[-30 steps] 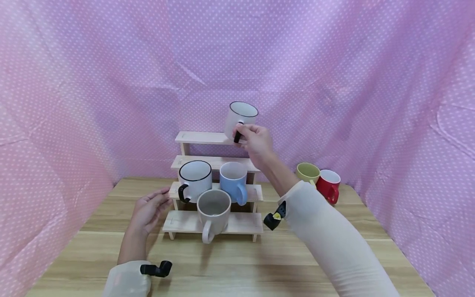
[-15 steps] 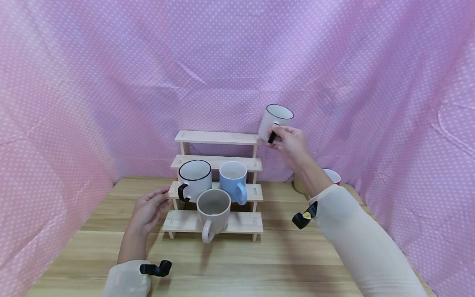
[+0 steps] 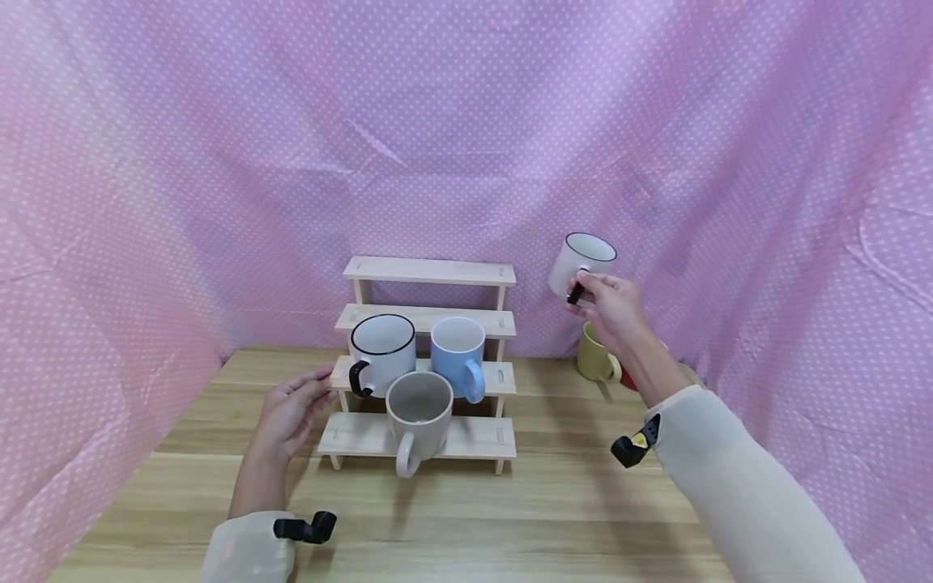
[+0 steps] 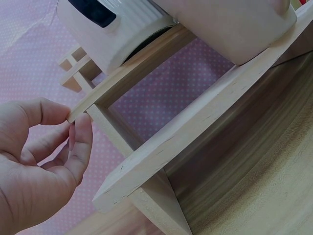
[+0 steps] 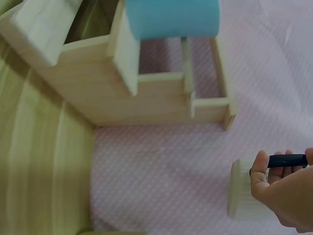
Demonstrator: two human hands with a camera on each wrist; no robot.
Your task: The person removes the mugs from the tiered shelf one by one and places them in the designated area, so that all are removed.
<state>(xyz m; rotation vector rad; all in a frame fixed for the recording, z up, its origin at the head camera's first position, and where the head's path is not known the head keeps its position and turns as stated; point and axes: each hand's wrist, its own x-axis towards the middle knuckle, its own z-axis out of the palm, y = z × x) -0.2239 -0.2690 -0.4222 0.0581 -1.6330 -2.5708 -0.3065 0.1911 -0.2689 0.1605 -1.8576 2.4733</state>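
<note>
My right hand [image 3: 615, 312] holds a white mug [image 3: 576, 263] with a black rim by its black handle [image 5: 287, 160], raised to the right of a tiered wooden rack [image 3: 430, 271]. At the rack's left end, my left hand [image 4: 44, 161] pinches the end of the second board from the bottom between thumb and fingers. On that board stand another white mug [image 3: 384, 356] with black rim and handle, and a light blue mug [image 3: 457, 356]. A beige-grey mug [image 3: 419, 413] sits on the lowest board, its handle facing me. The upper two boards bear nothing.
At the table's back right stands a yellow-green mug [image 3: 594, 356], with a red mug [image 3: 628, 379] mostly hidden behind my right forearm. The wooden table [image 3: 466, 526] ends at a pink dotted cloth [image 3: 466, 121] that hangs behind and at both sides.
My right hand has carried the white mug from the top board's right end out to the right, then a little lower. The left hand and the rack have stayed put.
</note>
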